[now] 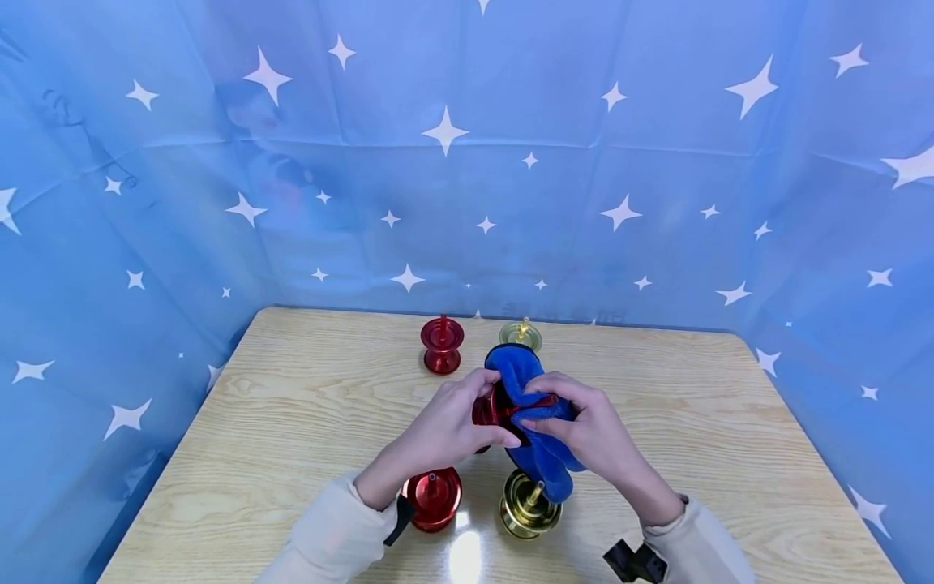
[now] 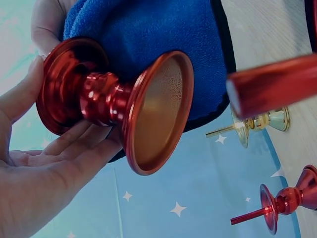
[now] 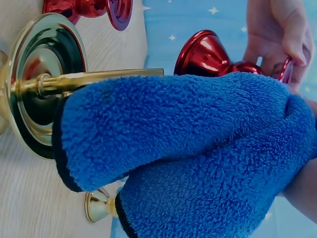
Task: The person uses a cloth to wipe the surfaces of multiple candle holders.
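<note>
My left hand [image 1: 454, 415] grips a shiny red metal candle holder [image 2: 101, 96] that lies tilted on its side, its flared base facing the left wrist camera. The thumb and fingers hold it around the dish end. My right hand [image 1: 584, 418] pinches a fluffy blue cloth [image 3: 198, 129] with dark edging around the holder's red central rod [image 1: 540, 403]. Loose folds of the cloth hang down toward a gold candle holder [image 1: 527, 511] standing below. Near my left wrist stands another red candle holder [image 1: 434, 499].
At the back of the wooden table [image 1: 321, 389], a red candle holder [image 1: 442, 349] stands left of a pale gold one [image 1: 521, 334], which the cloth partly overlaps in the head view. A blue curtain [image 1: 467, 186] with white stars hangs behind the table and along its sides.
</note>
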Motion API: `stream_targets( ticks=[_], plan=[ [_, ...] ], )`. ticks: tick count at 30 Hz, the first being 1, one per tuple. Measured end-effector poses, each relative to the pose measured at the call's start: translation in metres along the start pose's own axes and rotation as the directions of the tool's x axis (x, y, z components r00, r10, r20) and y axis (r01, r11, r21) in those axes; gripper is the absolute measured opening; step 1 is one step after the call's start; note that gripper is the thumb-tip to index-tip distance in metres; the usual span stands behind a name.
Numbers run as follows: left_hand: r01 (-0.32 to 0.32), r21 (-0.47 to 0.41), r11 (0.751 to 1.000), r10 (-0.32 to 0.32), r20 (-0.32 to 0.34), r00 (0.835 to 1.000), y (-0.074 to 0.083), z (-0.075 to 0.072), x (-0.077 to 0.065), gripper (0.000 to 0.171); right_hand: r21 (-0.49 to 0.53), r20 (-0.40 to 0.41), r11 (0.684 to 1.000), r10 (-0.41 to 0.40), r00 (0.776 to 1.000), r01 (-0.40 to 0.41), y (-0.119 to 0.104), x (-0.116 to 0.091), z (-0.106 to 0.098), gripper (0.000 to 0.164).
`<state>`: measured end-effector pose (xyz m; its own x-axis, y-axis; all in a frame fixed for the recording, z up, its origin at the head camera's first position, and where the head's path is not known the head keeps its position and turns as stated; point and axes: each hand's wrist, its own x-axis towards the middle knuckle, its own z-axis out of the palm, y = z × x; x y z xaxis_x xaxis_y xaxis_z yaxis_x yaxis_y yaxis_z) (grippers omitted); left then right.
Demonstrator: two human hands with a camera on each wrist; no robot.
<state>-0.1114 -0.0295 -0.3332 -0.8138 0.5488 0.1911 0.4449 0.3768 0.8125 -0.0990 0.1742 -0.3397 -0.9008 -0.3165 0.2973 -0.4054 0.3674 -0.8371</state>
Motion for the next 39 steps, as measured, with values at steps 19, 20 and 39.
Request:
stream_targets(
  ticks=[19,20,39],
  plan=[
    [-0.041,-0.148,0.988,0.042,0.001,0.999,-0.012,0.002,0.003,0.067,0.068,-0.030,0.989,0.130,0.991,-0.128,-0.009,0.000,-0.014,0.018],
    [-0.033,-0.160,0.987,0.033,0.003,0.999,-0.012,0.002,0.003,0.070,0.071,-0.039,0.989,0.135,0.990,-0.132,-0.010,0.000,-0.015,0.018],
    [-0.007,-0.344,0.939,-0.018,-0.072,0.997,-0.017,-0.001,0.003,0.066,0.283,-0.181,0.957,0.112,0.977,-0.057,-0.025,0.002,-0.051,0.032]
  ],
)
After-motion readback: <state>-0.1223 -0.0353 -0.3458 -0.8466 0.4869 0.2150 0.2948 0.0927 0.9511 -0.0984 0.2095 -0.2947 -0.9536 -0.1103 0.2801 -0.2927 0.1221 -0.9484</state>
